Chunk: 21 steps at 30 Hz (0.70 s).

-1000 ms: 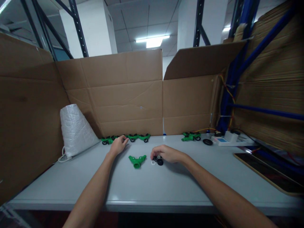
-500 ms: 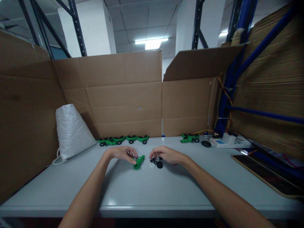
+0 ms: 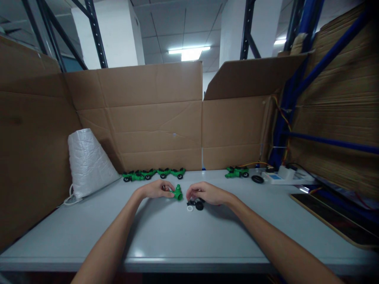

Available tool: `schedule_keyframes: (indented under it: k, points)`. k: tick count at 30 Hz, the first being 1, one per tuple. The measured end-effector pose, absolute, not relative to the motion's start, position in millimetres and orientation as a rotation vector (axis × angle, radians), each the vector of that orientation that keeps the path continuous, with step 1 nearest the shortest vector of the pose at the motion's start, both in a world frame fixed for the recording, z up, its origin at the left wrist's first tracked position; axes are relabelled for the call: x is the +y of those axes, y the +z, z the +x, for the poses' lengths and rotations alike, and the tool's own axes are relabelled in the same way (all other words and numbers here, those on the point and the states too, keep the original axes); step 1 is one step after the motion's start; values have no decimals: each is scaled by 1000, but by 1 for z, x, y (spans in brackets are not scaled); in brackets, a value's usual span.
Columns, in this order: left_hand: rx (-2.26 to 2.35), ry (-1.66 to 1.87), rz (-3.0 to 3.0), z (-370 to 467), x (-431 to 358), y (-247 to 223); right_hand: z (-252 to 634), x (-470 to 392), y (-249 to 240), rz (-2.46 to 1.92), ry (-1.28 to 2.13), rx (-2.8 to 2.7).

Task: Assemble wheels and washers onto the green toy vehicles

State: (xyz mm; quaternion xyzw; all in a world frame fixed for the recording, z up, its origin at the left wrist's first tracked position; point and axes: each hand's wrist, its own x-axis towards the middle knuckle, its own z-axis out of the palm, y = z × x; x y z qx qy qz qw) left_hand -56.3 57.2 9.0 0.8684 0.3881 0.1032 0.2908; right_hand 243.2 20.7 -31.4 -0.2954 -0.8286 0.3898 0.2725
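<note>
Near the middle of the table, my left hand (image 3: 158, 189) pinches a green toy part (image 3: 178, 193) between thumb and fingers, with the part's body on the right side of the fingertips. Just to the right, my right hand (image 3: 204, 192) is bent over a small group of black parts (image 3: 199, 205), its fingers drawn together. What those fingers hold, if anything, is too small to make out. A white ring (image 3: 190, 208) lies on the table below the right fingertips, beside the black parts.
Several green toy vehicles (image 3: 171, 172) line the back left, and more green pieces (image 3: 237, 172) sit back right beside black rings (image 3: 257, 179). A silvery bag (image 3: 90, 165) stands left, a power strip (image 3: 275, 178) right, a dark panel (image 3: 331, 217) at the right edge. Cardboard walls (image 3: 148, 126) surround the table (image 3: 166, 240).
The green part has turned more upright and moved slightly up and right with my left hand. My right hand has stayed over the black parts, which have shifted a little.
</note>
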Motion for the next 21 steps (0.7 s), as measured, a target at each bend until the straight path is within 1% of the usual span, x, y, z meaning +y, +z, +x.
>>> schedule_keyframes:
  k: [3,13,18,21]
  points:
    - [1015,311,2326,-56,58,10,245,23,-34,-848,974,-2209]
    - [920,286,2311,-57,58,13,240,15,-29,-797,1308,-2205]
    - [891,253,2295,-58,57,15,243,10,-21,-774,1427,-2201]
    - [900,248,2294,-58,58,14,246,11,-18,-791,1443,-2171]
